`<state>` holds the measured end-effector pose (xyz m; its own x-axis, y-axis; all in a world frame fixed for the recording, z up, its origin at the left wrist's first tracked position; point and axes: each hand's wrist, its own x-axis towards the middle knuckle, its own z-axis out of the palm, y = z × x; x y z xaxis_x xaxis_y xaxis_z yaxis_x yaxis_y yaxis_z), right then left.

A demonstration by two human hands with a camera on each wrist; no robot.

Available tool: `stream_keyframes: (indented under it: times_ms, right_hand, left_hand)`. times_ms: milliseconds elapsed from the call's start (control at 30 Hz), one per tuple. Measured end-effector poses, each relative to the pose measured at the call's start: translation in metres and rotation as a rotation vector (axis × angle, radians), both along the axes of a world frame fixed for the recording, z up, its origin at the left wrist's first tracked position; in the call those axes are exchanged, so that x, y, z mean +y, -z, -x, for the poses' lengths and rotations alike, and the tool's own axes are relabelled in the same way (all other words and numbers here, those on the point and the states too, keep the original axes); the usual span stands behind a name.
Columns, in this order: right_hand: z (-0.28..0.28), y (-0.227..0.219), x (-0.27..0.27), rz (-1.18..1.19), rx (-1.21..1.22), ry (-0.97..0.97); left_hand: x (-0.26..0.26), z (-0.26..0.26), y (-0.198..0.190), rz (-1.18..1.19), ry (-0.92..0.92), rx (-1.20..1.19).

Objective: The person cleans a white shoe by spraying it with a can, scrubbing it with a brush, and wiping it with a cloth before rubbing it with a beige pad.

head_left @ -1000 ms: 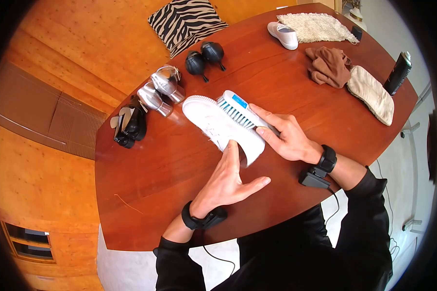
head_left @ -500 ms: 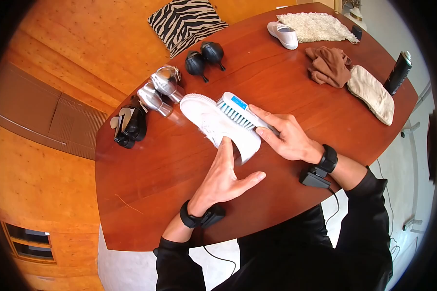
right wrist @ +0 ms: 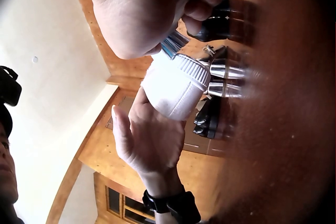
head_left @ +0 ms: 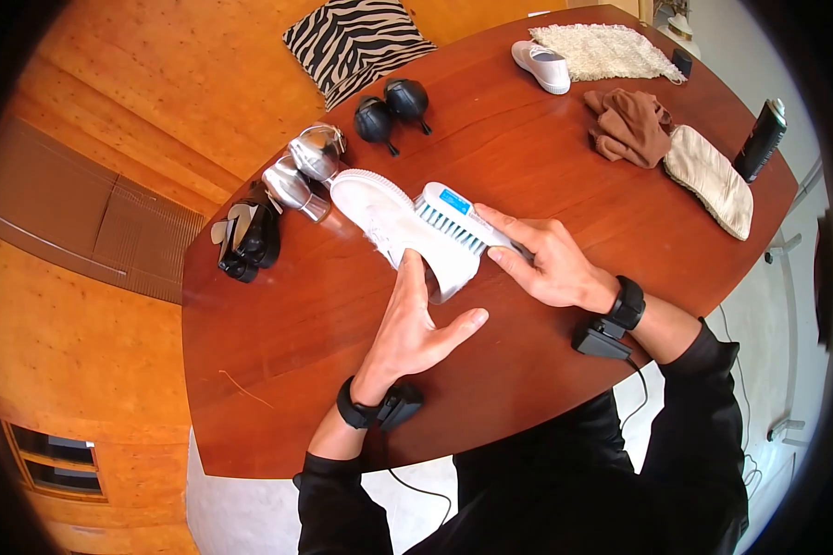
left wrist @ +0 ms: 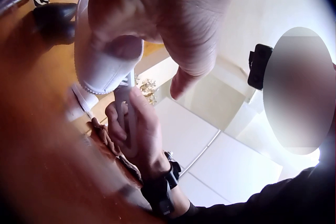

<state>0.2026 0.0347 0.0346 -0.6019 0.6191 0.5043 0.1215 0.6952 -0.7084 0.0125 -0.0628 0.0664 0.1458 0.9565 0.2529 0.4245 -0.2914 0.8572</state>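
Note:
In the head view my left hand (head_left: 407,333) holds a white sneaker (head_left: 379,208), toe pointing away to the left. Its fingers reach in at the shoe's opening, their tips hidden, while the thumb stands apart. My right hand (head_left: 551,264) grips the handle of a scrub brush (head_left: 453,202), white on top with a blue label. The bristles (head_left: 449,229) meet the sneaker's side near the sole edge. From the right wrist, the sneaker's ribbed heel (right wrist: 194,71) shows just below the bristles (right wrist: 176,43).
Silver heels (head_left: 305,171), black heels (head_left: 389,116) and black shoes (head_left: 247,236) stand along the table's far left edge. Farther right lie another white sneaker (head_left: 541,65), a cream woven mat (head_left: 606,53), a brown cloth (head_left: 627,128), a beige pad (head_left: 710,180) and a black spray can (head_left: 761,139).
My left hand and the sneaker have slid left and slightly away, the toe now overlapping the silver heels in the head view. The brush and right hand have stayed nearly still.

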Motion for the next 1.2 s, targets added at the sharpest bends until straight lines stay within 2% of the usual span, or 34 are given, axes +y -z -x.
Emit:
stream_keyframes:
  times_ms: [200, 300, 367, 467, 667, 967, 1200]
  right_hand:
    - [0.000, 0.000, 0.000, 0.014, -0.040, 0.002]
    - [0.000, 0.000, 0.000, 0.014, -0.052, 0.004]
    - [-0.001, 0.000, 0.000, 0.007, -0.050, 0.007]
    - [-0.001, 0.000, 0.000, 0.001, -0.070, 0.009]
    - [0.000, 0.001, 0.000, -0.012, -0.071, 0.010]
    - [-0.001, -0.003, -0.002, 0.009, -0.099, 0.007]
    - [-0.002, -0.004, -0.002, 0.012, -0.119, 0.008]
  left_hand:
    - [0.001, 0.006, -0.004, 0.031, -0.037, -0.073]
    - [0.002, 0.009, -0.006, 0.103, 0.004, 0.029]
    - [0.002, 0.007, -0.006, 0.049, -0.052, -0.084]
    - [0.003, 0.008, -0.007, 0.056, -0.048, -0.132]
    - [0.004, 0.014, -0.007, 0.058, -0.073, -0.065]
    - [0.005, 0.017, -0.009, 0.005, -0.106, -0.092]
    - [0.005, 0.020, -0.011, 0.056, -0.097, -0.061]
